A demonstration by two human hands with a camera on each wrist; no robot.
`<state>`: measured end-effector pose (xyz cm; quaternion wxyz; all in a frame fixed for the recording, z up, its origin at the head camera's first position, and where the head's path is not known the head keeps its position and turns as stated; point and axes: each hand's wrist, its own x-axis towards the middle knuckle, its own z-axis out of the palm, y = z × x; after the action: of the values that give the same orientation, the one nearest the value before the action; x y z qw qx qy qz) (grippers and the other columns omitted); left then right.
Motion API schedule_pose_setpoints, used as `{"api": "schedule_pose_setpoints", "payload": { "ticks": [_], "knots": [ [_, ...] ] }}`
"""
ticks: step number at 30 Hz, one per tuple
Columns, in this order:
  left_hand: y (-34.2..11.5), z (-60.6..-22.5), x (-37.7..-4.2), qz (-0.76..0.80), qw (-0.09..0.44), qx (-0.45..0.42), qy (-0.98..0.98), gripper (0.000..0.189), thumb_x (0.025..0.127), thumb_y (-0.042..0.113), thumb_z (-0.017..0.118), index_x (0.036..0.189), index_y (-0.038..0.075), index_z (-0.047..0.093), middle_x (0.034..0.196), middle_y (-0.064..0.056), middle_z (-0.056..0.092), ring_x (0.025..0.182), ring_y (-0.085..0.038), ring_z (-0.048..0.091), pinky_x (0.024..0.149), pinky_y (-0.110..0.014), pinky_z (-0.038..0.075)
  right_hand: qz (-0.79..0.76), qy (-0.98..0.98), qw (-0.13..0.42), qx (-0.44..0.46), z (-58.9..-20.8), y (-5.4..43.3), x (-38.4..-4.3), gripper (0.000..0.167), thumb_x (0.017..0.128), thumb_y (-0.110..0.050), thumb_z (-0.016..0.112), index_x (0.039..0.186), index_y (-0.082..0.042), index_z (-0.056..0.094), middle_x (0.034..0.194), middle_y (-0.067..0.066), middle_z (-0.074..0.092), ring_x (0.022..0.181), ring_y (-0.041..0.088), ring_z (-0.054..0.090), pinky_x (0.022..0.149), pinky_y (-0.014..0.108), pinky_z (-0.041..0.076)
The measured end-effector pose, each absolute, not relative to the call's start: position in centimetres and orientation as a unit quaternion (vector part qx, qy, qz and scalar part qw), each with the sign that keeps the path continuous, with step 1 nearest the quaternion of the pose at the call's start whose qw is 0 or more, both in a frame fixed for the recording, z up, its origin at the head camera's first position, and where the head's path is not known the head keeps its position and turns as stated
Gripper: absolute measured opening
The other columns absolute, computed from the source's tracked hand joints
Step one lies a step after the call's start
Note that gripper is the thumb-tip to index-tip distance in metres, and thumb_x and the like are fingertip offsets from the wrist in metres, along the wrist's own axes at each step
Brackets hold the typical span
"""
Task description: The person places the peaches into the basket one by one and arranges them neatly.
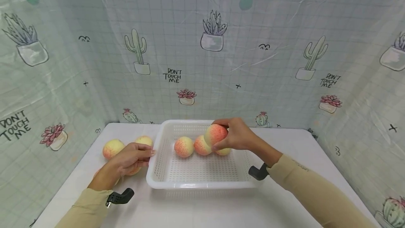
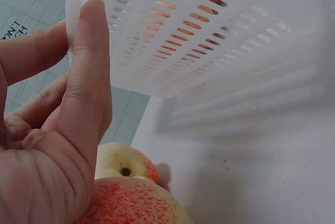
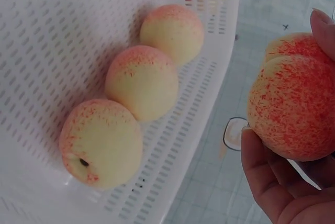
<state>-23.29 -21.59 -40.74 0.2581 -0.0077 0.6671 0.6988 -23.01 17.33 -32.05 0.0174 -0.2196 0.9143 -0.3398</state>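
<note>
Right hand [image 1: 237, 134] is pinching a red-flushed peach [image 1: 216, 134] between thumb and fingertips, holding it above three peaches [image 1: 184, 147] in the white perforated basket [image 1: 202, 185]; fruit is looking light, fairly firm, apt to roll; widest girth is probably offering the best hold; right forearm [image 1: 310, 185] is slanting inward behind the hand; left hand [image 1: 134, 156] is gripping the basket's rim beside it.

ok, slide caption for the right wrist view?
Right hand holds one peach; three other peaches sit in a row inside the white basket.
</note>
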Motion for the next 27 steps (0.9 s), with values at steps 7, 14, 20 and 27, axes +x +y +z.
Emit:
{"api": "schedule_pose_setpoints", "payload": {
  "ticks": [7, 14, 20, 27],
  "knots": [
    [-21.5, -40.8, -23.2, 0.704, 0.258, -0.009, 0.662, 0.023, 0.097, 0.013, 0.075, 0.117, 0.003, 0.073, 0.102, -0.006, 0.079, 0.085, -0.018, 0.079, 0.076, -0.027, 0.066, -0.349, 0.91, 0.021, -0.221, -32.4, 16.2, -23.2, 0.065, 0.065, -0.039, 0.099, 0.121, -0.02, 0.073, 0.107, -0.003, 0.075, 0.092, 0.013, 0.068, 0.075, 0.026, 0.061],
    [-21.7, -40.7, -23.1, 0.706, 0.257, -0.019, 0.66, 0.031, 0.097, 0.014, 0.075, 0.124, 0.0, 0.07, 0.106, -0.007, 0.079, 0.09, -0.021, 0.08, 0.078, -0.029, 0.066, -0.372, 0.899, 0.026, -0.229, -32.6, 15.1, -23.6, 0.069, 0.062, -0.038, 0.101, 0.118, -0.016, 0.066, 0.107, 0.0, 0.073, 0.091, 0.015, 0.067, 0.077, 0.027, 0.061],
    [-21.6, -41.0, -23.0, 0.703, 0.253, -0.019, 0.665, 0.034, 0.097, 0.015, 0.075, 0.127, -0.001, 0.068, 0.105, -0.006, 0.079, 0.089, -0.019, 0.079, 0.078, -0.029, 0.066, -0.376, 0.891, 0.048, -0.25, -33.3, 13.9, -23.8, 0.065, 0.065, -0.033, 0.099, 0.12, -0.018, 0.068, 0.11, -0.002, 0.071, 0.097, 0.016, 0.066, 0.079, 0.027, 0.061],
    [-21.6, -41.1, -23.1, 0.703, 0.25, -0.019, 0.666, 0.038, 0.096, 0.015, 0.076, 0.129, -0.002, 0.067, 0.106, -0.006, 0.079, 0.09, -0.02, 0.079, 0.08, -0.029, 0.066, -0.367, 0.887, 0.062, -0.273, -33.9, 12.6, -24.0, 0.067, 0.067, -0.029, 0.098, 0.126, -0.015, 0.069, 0.114, -0.002, 0.072, 0.101, 0.015, 0.065, 0.082, 0.026, 0.061]
  ]
}}
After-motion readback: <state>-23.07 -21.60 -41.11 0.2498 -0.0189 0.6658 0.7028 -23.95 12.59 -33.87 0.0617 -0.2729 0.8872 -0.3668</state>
